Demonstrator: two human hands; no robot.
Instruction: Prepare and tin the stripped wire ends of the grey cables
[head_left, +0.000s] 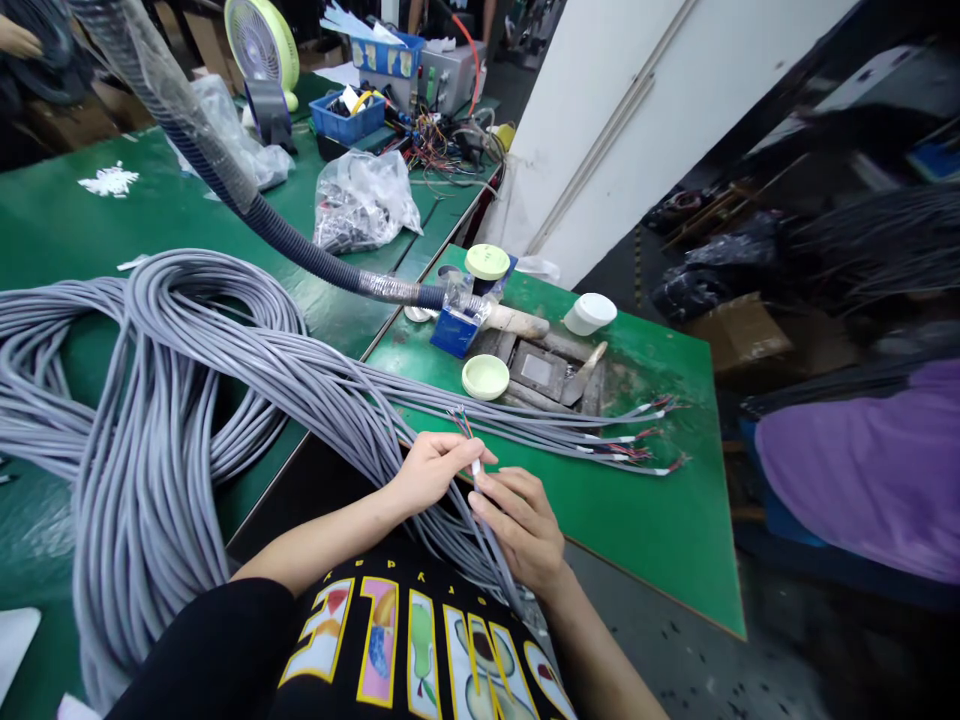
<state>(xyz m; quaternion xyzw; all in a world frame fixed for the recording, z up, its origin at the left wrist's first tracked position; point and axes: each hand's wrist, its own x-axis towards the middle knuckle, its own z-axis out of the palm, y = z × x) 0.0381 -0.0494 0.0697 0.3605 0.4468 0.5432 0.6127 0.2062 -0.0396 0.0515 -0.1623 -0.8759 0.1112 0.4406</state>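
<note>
One grey cable (474,468) is held between the two hands, its stripped end standing up and pointing away from the person, toward the far side of the surface (645,520). Thin coloured wires (459,418) fan out of that end just above the left hand. The cable's long axis runs from the fingertips down and back toward the person's lap, where it joins the rest of the grey bundle.

The left hand (431,470) is curled nearly closed, thumb and forefinger pinching the cable just below the bared wires. The right hand (525,520) sits just beside it, touching it at the fingertips, fingers narrowed around the same cable a little lower on its sheath.

Beyond the hands, more cable ends (637,440) lie flat on the surface, their long axes running across from the left hand's side to beyond the right hand, with red-tipped wires pointing away past the right hand. To the left of the left hand, the big coil of grey cable (165,400) loops over the surface and sweeps in toward the hands.

Farther out from the hands stand a pale green lid (485,377), a white tub (589,313) and a blue holder (456,330), to which a black corrugated hose (247,200) leads. A metal plate (540,370) is set into the surface between them.
</note>
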